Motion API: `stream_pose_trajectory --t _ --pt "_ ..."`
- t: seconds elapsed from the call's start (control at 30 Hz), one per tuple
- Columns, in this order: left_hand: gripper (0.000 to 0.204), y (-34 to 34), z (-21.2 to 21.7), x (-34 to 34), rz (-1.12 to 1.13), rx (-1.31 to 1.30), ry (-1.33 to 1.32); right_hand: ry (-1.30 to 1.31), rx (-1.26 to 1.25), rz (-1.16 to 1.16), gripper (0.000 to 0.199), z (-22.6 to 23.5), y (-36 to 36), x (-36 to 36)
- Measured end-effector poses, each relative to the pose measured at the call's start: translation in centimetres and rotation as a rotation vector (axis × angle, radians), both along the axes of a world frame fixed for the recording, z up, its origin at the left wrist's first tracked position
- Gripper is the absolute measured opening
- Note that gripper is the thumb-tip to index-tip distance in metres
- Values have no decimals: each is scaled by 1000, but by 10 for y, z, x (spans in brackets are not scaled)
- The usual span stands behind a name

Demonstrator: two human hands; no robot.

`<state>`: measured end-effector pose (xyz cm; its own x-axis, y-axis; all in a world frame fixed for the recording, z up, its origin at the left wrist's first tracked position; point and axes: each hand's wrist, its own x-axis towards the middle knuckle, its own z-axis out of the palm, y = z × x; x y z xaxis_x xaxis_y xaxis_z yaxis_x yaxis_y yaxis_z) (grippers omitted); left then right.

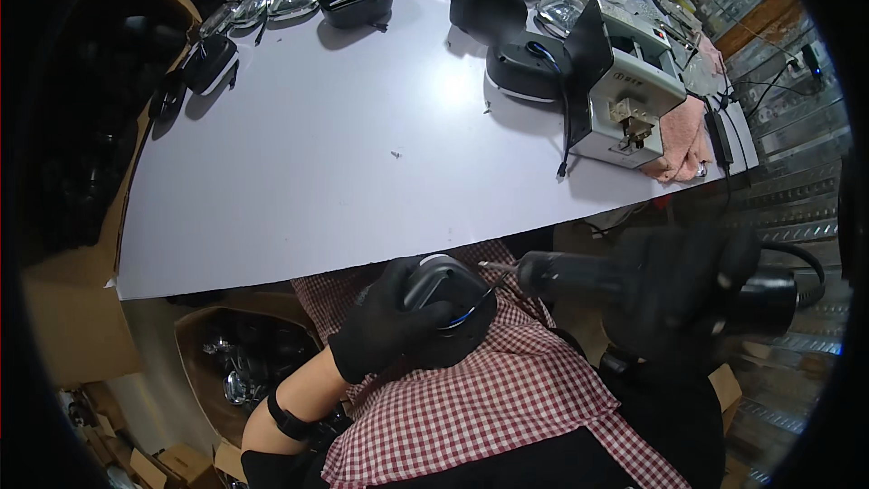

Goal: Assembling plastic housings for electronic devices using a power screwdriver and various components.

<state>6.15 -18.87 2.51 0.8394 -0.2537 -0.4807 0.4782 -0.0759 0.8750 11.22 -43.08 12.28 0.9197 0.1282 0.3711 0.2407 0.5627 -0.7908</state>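
Note:
My left hand (385, 321), in a black glove, grips a rounded black lamp-like housing (471, 294) above my lap, just off the table's front edge. A thin dark cable with a blue wire runs across the housing beside my thumb. My right hand (683, 281), also gloved and smeared by motion, is wrapped round a black electric screwdriver (570, 277). The tool lies nearly level, its metal bit pointing left toward the housing. The bit's tip is close to the housing's upper right; I cannot tell whether they touch.
The white table (299, 163) carries several clear lamps (294, 0) at the back, and black housings (529, 68). A pale metal box, apparently a screw feeder (625, 109), stands right beside a pink cloth (683, 140). Cardboard boxes (195, 344) sit left and below.

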Motion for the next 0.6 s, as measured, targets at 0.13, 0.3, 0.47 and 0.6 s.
stream_pose_trajectory --t 0.13,0.3,0.47,0.6 --pt "55 -2 -2 -7 3 55 -151 -54 80 86 18 -2 19 -4" --pt "53 -5 8 -5 6 44 -82 -248 69 261 23 -14 21 8" --pt "54 -4 0 -12 -96 164 -323 -421 -37 481 27 -24 12 27" --pt "53 -5 -13 -8 -299 549 -995 -368 -109 244 27 -27 27 13"
